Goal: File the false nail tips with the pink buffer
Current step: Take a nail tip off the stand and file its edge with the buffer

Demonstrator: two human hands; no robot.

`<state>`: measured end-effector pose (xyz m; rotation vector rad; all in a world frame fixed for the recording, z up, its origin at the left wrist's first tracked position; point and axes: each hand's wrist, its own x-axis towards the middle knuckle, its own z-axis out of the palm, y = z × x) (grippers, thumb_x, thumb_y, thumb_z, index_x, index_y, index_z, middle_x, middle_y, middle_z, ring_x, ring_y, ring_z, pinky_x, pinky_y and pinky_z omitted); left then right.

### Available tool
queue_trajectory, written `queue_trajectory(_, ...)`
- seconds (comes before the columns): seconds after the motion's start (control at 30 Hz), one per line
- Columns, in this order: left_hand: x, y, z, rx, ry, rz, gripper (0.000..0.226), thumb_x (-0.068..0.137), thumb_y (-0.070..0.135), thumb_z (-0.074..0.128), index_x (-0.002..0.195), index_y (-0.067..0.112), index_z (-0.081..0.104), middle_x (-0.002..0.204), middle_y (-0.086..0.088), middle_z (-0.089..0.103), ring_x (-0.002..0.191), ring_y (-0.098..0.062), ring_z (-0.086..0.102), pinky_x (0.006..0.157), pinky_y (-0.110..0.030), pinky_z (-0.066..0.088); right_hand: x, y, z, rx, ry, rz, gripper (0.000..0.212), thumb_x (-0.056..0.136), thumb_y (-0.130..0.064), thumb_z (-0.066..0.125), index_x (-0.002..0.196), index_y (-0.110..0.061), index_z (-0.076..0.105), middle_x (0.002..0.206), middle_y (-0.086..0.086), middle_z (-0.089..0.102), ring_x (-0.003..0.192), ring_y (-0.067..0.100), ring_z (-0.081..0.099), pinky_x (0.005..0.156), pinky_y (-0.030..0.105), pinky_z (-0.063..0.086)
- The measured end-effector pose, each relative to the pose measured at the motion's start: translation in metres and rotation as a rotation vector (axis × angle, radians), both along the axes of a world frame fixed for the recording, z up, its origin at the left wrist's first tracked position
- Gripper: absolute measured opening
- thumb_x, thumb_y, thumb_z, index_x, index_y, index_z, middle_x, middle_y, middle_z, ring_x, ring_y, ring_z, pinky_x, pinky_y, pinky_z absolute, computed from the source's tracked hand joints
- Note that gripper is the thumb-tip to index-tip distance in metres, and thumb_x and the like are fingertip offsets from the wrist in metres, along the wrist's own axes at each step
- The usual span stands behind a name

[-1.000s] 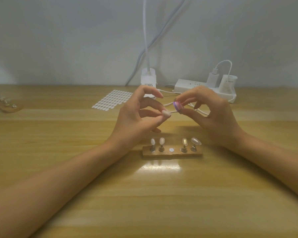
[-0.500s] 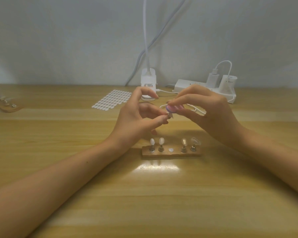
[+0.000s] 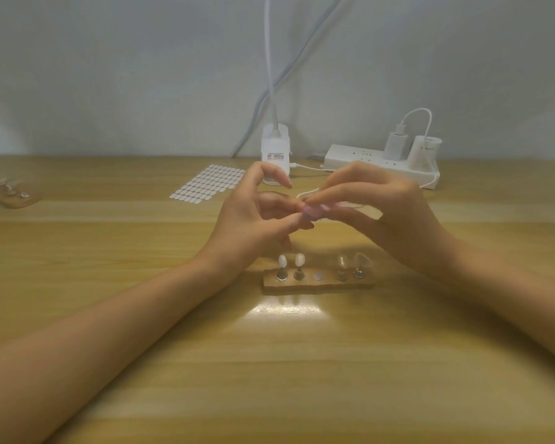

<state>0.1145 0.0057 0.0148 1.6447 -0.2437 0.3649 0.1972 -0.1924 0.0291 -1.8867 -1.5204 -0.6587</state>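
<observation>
Pinches the pink buffer (image 3: pixel 314 209) between curled fingers of the right hand (image 3: pixel 388 219), now laid against the blurred false nail tip (image 3: pixel 305 222) pinched by the left hand (image 3: pixel 247 225), apart a second ago; hovers above the wooden holder (image 3: pixel 318 282) on the tabletop (image 3: pixel 302 379); probably means filing strokes are starting

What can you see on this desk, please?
table: one, wooden, underneath
nail stand: one, wooden, centre
nail tips: four on stand, two whitish, two clear
second stand: one, wooden, far left
sticker sheet: one, white, back left
lamp base: one, white, back centre
power strip: one, white, back right
pink buffer: one, pink, in right hand
held tip: one, pale, in left hand
left hand: one, pinching held tip
right hand: one, gripping pink buffer
</observation>
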Motion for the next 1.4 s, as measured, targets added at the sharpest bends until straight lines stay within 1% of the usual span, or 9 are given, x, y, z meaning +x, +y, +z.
queue_trajectory(0.1,0.0,0.001,0.0,-0.024,0.01,0.003,0.042,0.083,0.006,0.079,0.105,0.015,0.044,0.09,-0.007,0.079,0.081,-0.021,0.077,0.054,-0.022,0.052,0.006,-0.005,0.003,0.066,0.062,-0.104,0.017,0.091,-0.013,0.072,0.105,-0.005,0.077,0.095,0.013,0.068,0.087,0.024,0.066,0.079,0.043,0.053)
queue_trajectory(0.23,0.0,0.0,0.0,-0.009,-0.007,0.001,0.044,0.081,0.013,0.081,0.106,0.014,0.045,0.09,-0.008,0.079,0.081,-0.022,0.077,0.053,-0.023,0.052,-0.006,0.002,0.004,0.078,0.031,-0.027,0.014,0.091,-0.009,0.073,0.105,-0.007,0.077,0.099,0.007,0.069,0.091,0.016,0.065,0.083,0.033,0.054)
queue_trajectory(0.3,-0.001,-0.001,0.001,0.023,-0.026,0.004,0.047,0.078,0.02,0.082,0.106,0.014,0.045,0.088,-0.007,0.079,0.079,-0.022,0.077,0.052,-0.023,0.052,-0.013,0.008,0.001,0.026,-0.018,0.033,0.014,0.093,-0.007,0.072,0.105,-0.006,0.077,0.102,0.006,0.068,0.094,0.016,0.066,0.083,0.035,0.055)
queue_trajectory(0.4,-0.002,-0.001,0.002,0.028,-0.05,0.023,0.045,0.08,0.017,0.082,0.104,0.013,0.044,0.084,-0.007,0.078,0.072,-0.019,0.075,0.049,-0.023,0.05,-0.012,0.007,0.004,0.011,-0.067,0.04,0.013,0.094,-0.01,0.071,0.104,-0.007,0.078,0.102,0.006,0.07,0.094,0.02,0.068,0.082,0.041,0.054)
queue_trajectory(0.6,-0.005,-0.003,0.004,0.036,-0.085,0.04,0.051,0.072,0.028,0.082,0.102,0.014,0.043,0.082,-0.008,0.077,0.073,-0.021,0.074,0.049,-0.024,0.049,-0.014,0.007,0.001,0.013,-0.046,0.011,0.015,0.092,-0.007,0.072,0.106,-0.007,0.078,0.101,0.006,0.069,0.093,0.017,0.067,0.083,0.033,0.054)
queue_trajectory(0.83,-0.002,-0.002,0.001,0.01,-0.086,0.002,0.046,0.082,-0.003,0.078,0.103,0.014,0.041,0.088,-0.012,0.078,0.079,-0.026,0.076,0.048,-0.023,0.049,-0.012,0.003,0.004,0.088,0.058,-0.069,0.016,0.091,-0.011,0.073,0.106,-0.009,0.077,0.097,0.006,0.068,0.088,0.013,0.064,0.081,0.026,0.053)
queue_trajectory(1.17,-0.004,-0.003,0.003,0.039,-0.068,-0.052,0.045,0.085,0.006,0.077,0.113,0.009,0.042,0.097,-0.01,0.077,0.084,-0.026,0.078,0.049,-0.024,0.055,-0.018,0.006,0.006,0.058,0.074,0.01,0.018,0.092,-0.012,0.072,0.11,-0.011,0.075,0.099,0.003,0.066,0.092,0.012,0.064,0.084,0.026,0.053)
queue_trajectory(1.3,-0.003,-0.002,0.001,0.047,-0.076,-0.024,0.045,0.083,0.001,0.079,0.107,0.01,0.043,0.088,-0.012,0.076,0.084,-0.029,0.078,0.063,-0.031,0.061,-0.005,0.002,0.007,0.049,0.089,-0.104,0.013,0.091,-0.011,0.073,0.103,-0.009,0.076,0.094,0.009,0.067,0.086,0.02,0.064,0.08,0.031,0.053)
queue_trajectory(1.4,-0.002,0.0,-0.001,0.06,-0.083,-0.014,0.045,0.083,-0.004,0.079,0.107,0.009,0.042,0.087,-0.01,0.076,0.085,-0.03,0.077,0.079,-0.044,0.063,-0.007,0.001,0.01,0.142,0.104,-0.075,0.014,0.091,-0.013,0.075,0.104,-0.01,0.075,0.095,0.008,0.069,0.089,0.013,0.065,0.081,0.025,0.052)
